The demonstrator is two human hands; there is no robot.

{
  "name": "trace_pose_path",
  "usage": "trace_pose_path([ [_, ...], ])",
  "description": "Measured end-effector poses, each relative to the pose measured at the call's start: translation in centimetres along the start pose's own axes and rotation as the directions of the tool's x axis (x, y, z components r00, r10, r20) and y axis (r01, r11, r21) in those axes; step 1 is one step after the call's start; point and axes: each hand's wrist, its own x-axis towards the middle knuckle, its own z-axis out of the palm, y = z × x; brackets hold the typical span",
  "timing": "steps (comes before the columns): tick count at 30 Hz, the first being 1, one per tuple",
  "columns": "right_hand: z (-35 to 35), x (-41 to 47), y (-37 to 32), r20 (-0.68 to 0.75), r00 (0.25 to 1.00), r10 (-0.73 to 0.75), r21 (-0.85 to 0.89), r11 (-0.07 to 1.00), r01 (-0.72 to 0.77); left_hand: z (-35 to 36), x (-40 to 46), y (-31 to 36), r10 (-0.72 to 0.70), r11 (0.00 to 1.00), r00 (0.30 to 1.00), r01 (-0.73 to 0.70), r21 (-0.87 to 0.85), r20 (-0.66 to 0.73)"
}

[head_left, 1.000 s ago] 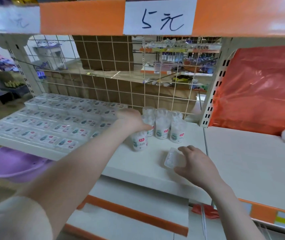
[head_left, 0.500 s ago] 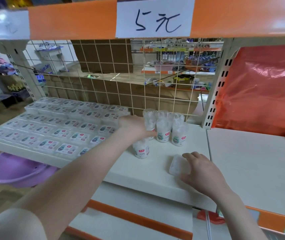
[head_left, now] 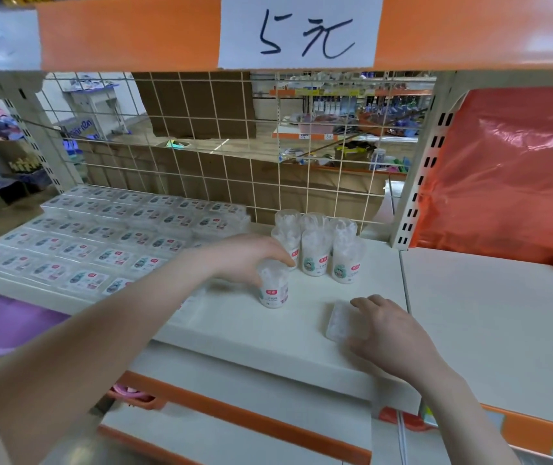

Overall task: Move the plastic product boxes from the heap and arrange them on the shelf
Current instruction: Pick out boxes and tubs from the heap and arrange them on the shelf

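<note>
Head view: left hand (head_left: 248, 255) grips clear cylindrical jar (head_left: 272, 285).

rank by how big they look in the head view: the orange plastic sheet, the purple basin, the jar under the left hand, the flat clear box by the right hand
1. orange plastic sheet
2. purple basin, partly hidden
3. jar and flat clear box: look alike, unranked; hands cover part of both.
</note>
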Motion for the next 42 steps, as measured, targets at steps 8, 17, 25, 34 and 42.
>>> trace_pose_path([
  [8,-0.1,0.1,-0.4,0.019,1.0,0.018,0.011,1.0,-0.018,0.5,1.1,-0.3,-0.124,0.991,0.982,0.13,0.041,-0.14],
  [17,-0.2,0.2,-0.4,0.017,0.999,0.029,0.012,0.999,-0.029,0.5,2.4,0.3,-0.299,0.953,0.928,0.301,-0.023,-0.222],
  [25,-0.1,0.2,-0.2,0.016,1.0,0.026,0.018,1.0,-0.026,0.5,2.7,1.0,-0.322,0.946,0.923,0.32,-0.044,-0.212],
  [34,0.0,0.2,-0.6,-0.007,0.999,0.047,0.021,0.999,-0.047,1.7,2.9,1.6,-0.322,0.945,0.905,0.324,-0.039,-0.278],
  [42,-0.1,-0.4,-1.5,-0.037,0.996,0.087,-0.01,0.996,-0.087,2.8,2.4,1.2,-0.257,0.963,0.901,0.269,-0.014,-0.349],
])
